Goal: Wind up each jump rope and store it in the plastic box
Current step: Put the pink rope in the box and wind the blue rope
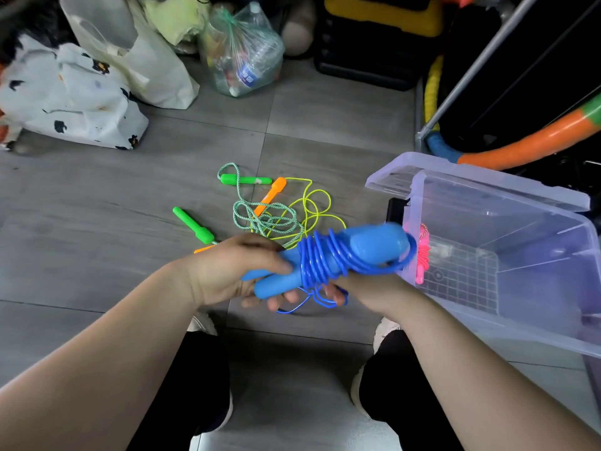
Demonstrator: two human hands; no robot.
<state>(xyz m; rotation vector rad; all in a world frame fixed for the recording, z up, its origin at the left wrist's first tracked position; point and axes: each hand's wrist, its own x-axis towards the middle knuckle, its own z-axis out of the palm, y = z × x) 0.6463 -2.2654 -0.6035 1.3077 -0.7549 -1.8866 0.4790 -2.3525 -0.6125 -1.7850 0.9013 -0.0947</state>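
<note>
A blue jump rope (328, 258) is held above the floor, its cord coiled many times around its two blue handles. My left hand (227, 271) grips the handles' left end. My right hand (364, 288) holds the bundle from underneath, with a loose blue loop hanging by its fingers. On the floor behind lie a green jump rope (270, 219) with green handles and a yellow-corded jump rope (309, 203) with orange handles, tangled together. A clear plastic box (507, 323) stands open at the right with a wound pink jump rope (422, 252) inside.
The box's lid (471, 180) leans behind it. White bags (74, 92) and a clear bag of bottles (244, 56) sit at the back. A metal rack leg (461, 83) and orange hoop (533, 141) are at the right. My knees are below.
</note>
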